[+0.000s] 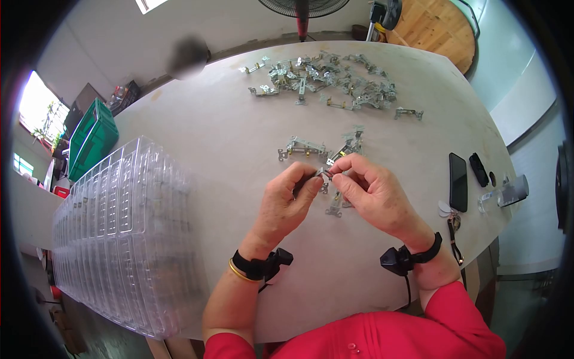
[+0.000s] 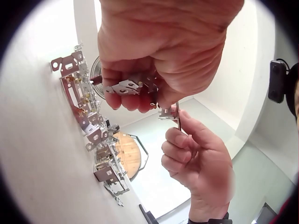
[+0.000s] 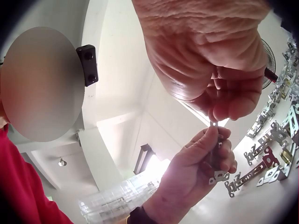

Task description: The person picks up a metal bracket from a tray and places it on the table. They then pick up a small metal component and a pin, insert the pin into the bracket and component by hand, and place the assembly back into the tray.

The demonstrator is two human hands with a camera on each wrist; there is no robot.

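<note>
Over the middle of the grey table (image 1: 227,137) my two hands meet. My left hand (image 1: 312,181) grips a small silver metal bracket (image 2: 124,87) in its curled fingers. My right hand (image 1: 342,173) pinches a thin metal part (image 2: 178,116) between thumb and forefinger, and that part touches the bracket. In the right wrist view the pinched metal part (image 3: 214,125) stands upright above the left hand (image 3: 205,156), and the bracket's (image 3: 218,176) end sticks out below its fingers. A loose bracket (image 1: 333,208) lies on the table under the hands.
Several loose brackets (image 1: 306,147) lie just beyond the hands, and a large pile of brackets (image 1: 329,81) sits at the far side. A stack of clear plastic trays (image 1: 119,221) fills the left. A phone (image 1: 458,173), a black case (image 1: 478,169) and keys (image 1: 452,220) lie at the right.
</note>
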